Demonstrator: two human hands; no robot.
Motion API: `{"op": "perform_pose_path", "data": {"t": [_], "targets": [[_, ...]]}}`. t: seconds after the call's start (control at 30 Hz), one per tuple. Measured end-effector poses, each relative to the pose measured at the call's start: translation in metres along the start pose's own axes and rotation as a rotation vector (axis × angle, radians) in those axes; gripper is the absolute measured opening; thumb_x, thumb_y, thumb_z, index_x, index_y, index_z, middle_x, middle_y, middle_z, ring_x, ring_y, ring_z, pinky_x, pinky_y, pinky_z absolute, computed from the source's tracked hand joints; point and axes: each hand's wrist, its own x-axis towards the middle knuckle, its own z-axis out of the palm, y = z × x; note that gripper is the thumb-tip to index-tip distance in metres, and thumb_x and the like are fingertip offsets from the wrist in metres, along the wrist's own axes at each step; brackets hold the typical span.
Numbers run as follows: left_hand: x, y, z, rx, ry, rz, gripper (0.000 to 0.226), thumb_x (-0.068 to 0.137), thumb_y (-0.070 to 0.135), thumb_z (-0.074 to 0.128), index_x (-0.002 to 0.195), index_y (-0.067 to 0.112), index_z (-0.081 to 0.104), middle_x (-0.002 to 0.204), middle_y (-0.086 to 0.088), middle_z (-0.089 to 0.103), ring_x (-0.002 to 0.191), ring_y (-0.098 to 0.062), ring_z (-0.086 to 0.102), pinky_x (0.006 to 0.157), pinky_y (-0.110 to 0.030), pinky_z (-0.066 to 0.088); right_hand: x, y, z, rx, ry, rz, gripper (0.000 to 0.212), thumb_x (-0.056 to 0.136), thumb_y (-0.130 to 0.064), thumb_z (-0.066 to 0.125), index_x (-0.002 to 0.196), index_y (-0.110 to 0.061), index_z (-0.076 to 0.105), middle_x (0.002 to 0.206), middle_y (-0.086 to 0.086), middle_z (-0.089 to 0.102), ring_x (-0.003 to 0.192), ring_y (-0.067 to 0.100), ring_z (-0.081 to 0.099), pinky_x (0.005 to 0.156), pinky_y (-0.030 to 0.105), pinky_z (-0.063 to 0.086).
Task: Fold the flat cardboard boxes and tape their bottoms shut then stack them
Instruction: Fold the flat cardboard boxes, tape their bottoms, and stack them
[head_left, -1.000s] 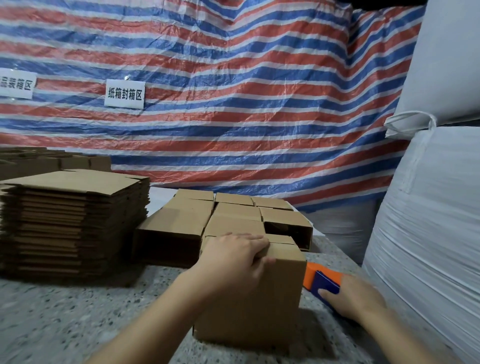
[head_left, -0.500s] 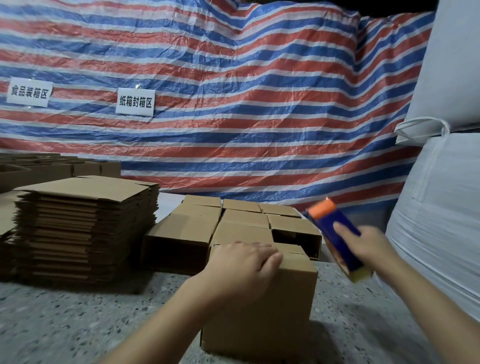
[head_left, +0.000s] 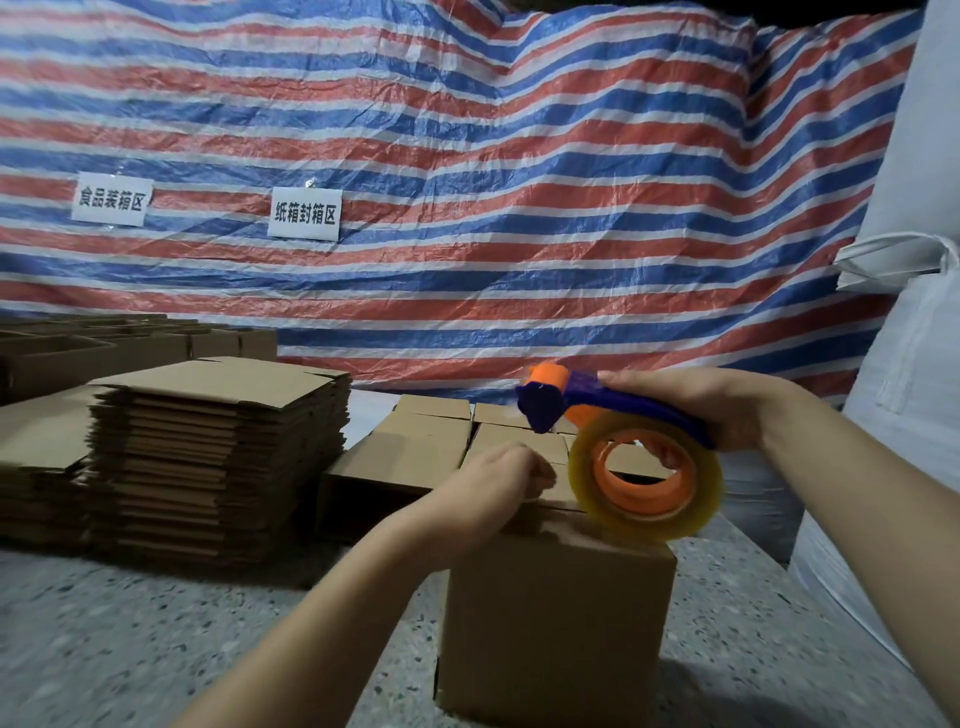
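Folded brown cardboard box (head_left: 556, 623), upright on the speckled grey stone tabletop (head_left: 130, 639), nearest the viewer; top flaps closed. Left hand (head_left: 493, 486): fingers curled, knuckles pressing down on the box's top at its far left edge; whether it pinches anything cannot be told. Right hand (head_left: 711, 408): wrapped round the handle of a blue and orange plastic tape dispenser (head_left: 597, 405), held level above the box's far right corner. Roll of clear yellowish packing tape on an orange core (head_left: 647, 478): mounted in the dispenser, its lower rim at or just above the box top; contact uncertain. Group of assembled brown cardboard boxes (head_left: 415, 457): directly behind the near box, close-packed in rows, one at right open toward the viewer. Tall stack of flat brown cardboard blanks (head_left: 218, 457): left of that group, with a lower stack further left. Backdrop: red, white and blue striped tarpaulin (head_left: 467, 182) bearing two white paper signs (head_left: 305, 214). White woven bulk sacks (head_left: 904, 415): along the right edge.
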Motion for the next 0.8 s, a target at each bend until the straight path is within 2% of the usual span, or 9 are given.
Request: {"op": "perform_pose_path", "data": {"t": [0.07,0.13,0.23,0.33,0.47,0.63,0.8], "targets": [[0.003,0.005,-0.005,-0.273,0.078,-0.089,0.043,0.103,0.028,0.033,0.082,0.012,0.067,0.097,-0.006,0.077,0.097,-0.015,0.07,0.097,-0.031,0.048,0.004,-0.001,0.001,-0.024,-0.001,0.01,0.082,0.053,-0.069,0.079,0.107,-0.009,0.067,0.082,0.011,0.071,0.058,0.017,0.064,0.052,0.029,0.054],[0.006,0.01,-0.012,-0.474,0.127,-0.155,0.062,0.104,0.044,0.025,0.075,0.008,0.066,0.092,-0.013,0.076,0.09,-0.021,0.072,0.092,-0.032,0.047,0.007,0.0,0.001,-0.023,-0.005,0.013,0.082,0.053,-0.068,0.08,0.107,-0.009,0.067,0.082,0.011,0.07,0.057,0.018,0.064,0.052,0.029,0.054],[0.006,0.011,-0.022,-0.541,0.104,-0.189,0.075,0.102,0.054,0.023,0.069,0.005,0.07,0.097,-0.018,0.075,0.095,-0.026,0.072,0.085,-0.032,0.046,0.008,0.0,0.0,-0.021,-0.015,0.019,0.08,0.053,-0.067,0.08,0.108,-0.009,0.067,0.082,0.01,0.072,0.058,0.017,0.065,0.052,0.028,0.054],[0.005,0.012,-0.025,-0.539,0.071,-0.212,0.059,0.101,0.043,0.039,0.07,0.005,0.07,0.102,-0.02,0.073,0.097,-0.027,0.071,0.079,-0.029,0.045,0.008,-0.001,0.001,-0.038,-0.035,0.015,0.08,0.054,-0.068,0.078,0.109,-0.011,0.067,0.082,0.009,0.073,0.059,0.016,0.066,0.052,0.026,0.055],[0.006,0.015,-0.025,-0.485,0.05,-0.213,0.044,0.097,0.039,0.051,0.07,0.009,0.07,0.099,-0.016,0.075,0.086,-0.02,0.073,0.074,-0.026,0.044,0.008,-0.003,0.003,-0.077,-0.037,0.007,0.08,0.052,-0.07,0.077,0.106,-0.01,0.069,0.08,0.008,0.071,0.057,0.016,0.064,0.052,0.026,0.054],[0.011,0.01,-0.021,-0.448,0.07,-0.201,0.025,0.101,0.023,0.047,0.095,0.012,0.069,0.097,-0.002,0.077,0.095,-0.013,0.072,0.097,-0.033,0.045,0.01,-0.008,0.005,-0.104,-0.039,0.029,0.074,0.055,-0.07,0.074,0.1,-0.01,0.07,0.075,0.006,0.07,0.055,0.014,0.063,0.051,0.025,0.053],[0.014,0.002,-0.018,-0.504,0.139,-0.185,0.023,0.1,0.016,0.044,0.095,0.007,0.064,0.089,-0.006,0.077,0.085,-0.01,0.072,0.079,-0.026,0.047,0.013,-0.018,0.002,-0.173,-0.089,0.084,0.076,0.058,-0.069,0.073,0.107,-0.011,0.067,0.078,0.006,0.071,0.057,0.013,0.064,0.053,0.026,0.054]]}}
